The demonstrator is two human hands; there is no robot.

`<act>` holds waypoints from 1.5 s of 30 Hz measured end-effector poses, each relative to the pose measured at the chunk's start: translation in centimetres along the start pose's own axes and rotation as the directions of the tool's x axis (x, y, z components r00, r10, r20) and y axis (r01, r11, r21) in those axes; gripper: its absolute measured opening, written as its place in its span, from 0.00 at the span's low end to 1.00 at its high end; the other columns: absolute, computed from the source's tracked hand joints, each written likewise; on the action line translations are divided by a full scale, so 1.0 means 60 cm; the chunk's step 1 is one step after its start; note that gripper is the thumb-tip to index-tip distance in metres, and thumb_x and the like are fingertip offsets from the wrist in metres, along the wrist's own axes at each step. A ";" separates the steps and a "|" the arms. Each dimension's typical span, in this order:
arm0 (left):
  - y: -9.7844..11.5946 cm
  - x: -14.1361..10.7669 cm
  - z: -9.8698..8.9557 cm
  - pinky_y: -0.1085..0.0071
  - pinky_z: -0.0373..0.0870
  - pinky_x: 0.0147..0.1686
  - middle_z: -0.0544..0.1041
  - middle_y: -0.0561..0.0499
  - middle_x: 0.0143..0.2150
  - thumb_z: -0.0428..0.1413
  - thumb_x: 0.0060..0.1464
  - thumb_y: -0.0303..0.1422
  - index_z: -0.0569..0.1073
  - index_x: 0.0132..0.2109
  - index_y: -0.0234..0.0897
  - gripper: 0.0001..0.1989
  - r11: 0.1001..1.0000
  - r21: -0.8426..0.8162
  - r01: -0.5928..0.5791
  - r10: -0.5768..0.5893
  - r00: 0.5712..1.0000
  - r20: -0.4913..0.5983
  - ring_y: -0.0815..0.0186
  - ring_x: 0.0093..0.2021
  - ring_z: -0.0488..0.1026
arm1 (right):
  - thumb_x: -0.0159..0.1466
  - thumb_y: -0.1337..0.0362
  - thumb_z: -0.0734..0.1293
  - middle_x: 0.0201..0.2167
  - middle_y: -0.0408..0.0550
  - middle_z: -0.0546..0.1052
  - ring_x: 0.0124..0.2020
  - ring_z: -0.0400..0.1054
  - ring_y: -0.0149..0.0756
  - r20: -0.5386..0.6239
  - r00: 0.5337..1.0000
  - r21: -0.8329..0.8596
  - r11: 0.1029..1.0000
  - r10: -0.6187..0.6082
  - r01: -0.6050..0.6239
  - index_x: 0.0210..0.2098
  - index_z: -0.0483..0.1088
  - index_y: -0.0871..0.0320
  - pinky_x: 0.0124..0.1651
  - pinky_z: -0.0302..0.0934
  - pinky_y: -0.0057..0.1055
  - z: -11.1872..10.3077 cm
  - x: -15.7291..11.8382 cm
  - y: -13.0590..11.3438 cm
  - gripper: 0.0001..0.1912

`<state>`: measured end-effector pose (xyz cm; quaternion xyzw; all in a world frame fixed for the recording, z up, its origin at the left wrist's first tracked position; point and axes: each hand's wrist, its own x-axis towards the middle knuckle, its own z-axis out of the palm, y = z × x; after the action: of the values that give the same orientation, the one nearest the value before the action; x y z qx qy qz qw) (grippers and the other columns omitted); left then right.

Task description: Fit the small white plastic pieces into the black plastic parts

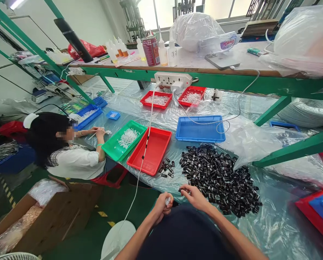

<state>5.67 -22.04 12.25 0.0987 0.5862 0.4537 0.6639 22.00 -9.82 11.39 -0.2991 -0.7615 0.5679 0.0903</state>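
My left hand [162,205] is closed around small white plastic pieces [167,200], a few of which show between thumb and fingers. Just to its right, my right hand [192,196] pinches a small black plastic part [180,190] between thumb and fingertips. Both hands are over the table's front edge, close to my body. Beyond the right hand spreads a big heap of the same black parts [218,177], many with a shiny band. A smaller group of black parts [167,168] lies left of the heap, beside the empty red tray [150,151].
A green tray [111,150] of white pieces and a blue tray [200,130] stand farther back. Two red trays [156,104] with white pieces sit under the shelf. A white cable [147,139] hangs across the red tray from a power strip [173,77]. A co-worker [74,159] sits at left.
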 end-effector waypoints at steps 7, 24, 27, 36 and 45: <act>0.005 -0.005 0.020 0.75 0.36 0.17 0.55 0.61 0.14 0.49 0.48 0.45 0.65 0.23 0.37 0.16 0.985 0.152 0.078 -0.096 0.988 0.117 0.77 0.15 0.42 | 0.67 0.59 0.62 0.37 0.46 0.79 0.36 0.69 0.36 0.032 0.999 0.033 0.999 -0.039 0.038 0.42 0.76 0.56 0.40 0.59 0.30 0.011 -0.039 -0.024 0.13; 0.009 -0.020 0.030 0.70 0.43 0.23 0.51 0.59 0.18 0.42 0.52 0.38 0.55 0.20 0.41 0.14 0.816 0.550 -0.176 0.108 0.982 0.154 0.71 0.20 0.46 | 0.68 0.62 0.61 0.35 0.47 0.80 0.39 0.70 0.38 0.166 0.973 -0.335 0.918 -0.164 0.211 0.39 0.77 0.54 0.41 0.57 0.30 -0.002 -0.040 -0.031 0.12; 0.011 -0.020 0.030 0.69 0.44 0.25 0.51 0.58 0.19 0.42 0.50 0.36 0.53 0.20 0.41 0.13 0.706 0.671 -0.225 0.151 0.974 0.167 0.70 0.22 0.48 | 0.68 0.62 0.62 0.33 0.46 0.79 0.36 0.69 0.37 0.188 0.961 -0.385 0.884 -0.204 0.264 0.36 0.77 0.55 0.39 0.55 0.30 0.003 -0.042 -0.027 0.12; 0.001 -0.016 0.021 0.68 0.45 0.27 0.54 0.57 0.20 0.40 0.52 0.36 0.54 0.21 0.40 0.13 0.600 0.759 -0.252 0.195 0.966 0.167 0.69 0.24 0.51 | 0.69 0.63 0.60 0.31 0.45 0.78 0.34 0.67 0.35 0.122 0.970 -0.391 0.888 -0.211 0.243 0.33 0.76 0.55 0.37 0.54 0.29 0.021 -0.050 -0.018 0.13; -0.004 -0.019 0.018 0.69 0.47 0.26 0.55 0.57 0.19 0.45 0.54 0.45 0.57 0.20 0.41 0.19 0.796 0.567 -0.213 0.197 0.976 0.091 0.68 0.24 0.50 | 0.70 0.59 0.59 0.33 0.47 0.79 0.37 0.69 0.38 0.074 0.986 -0.329 0.930 -0.148 0.164 0.39 0.77 0.52 0.40 0.57 0.29 0.027 -0.054 -0.016 0.14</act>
<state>6.81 -22.55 13.20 0.3627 0.6722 0.3241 0.5582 23.51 -13.09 12.37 -0.2347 -0.8700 0.4288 0.0647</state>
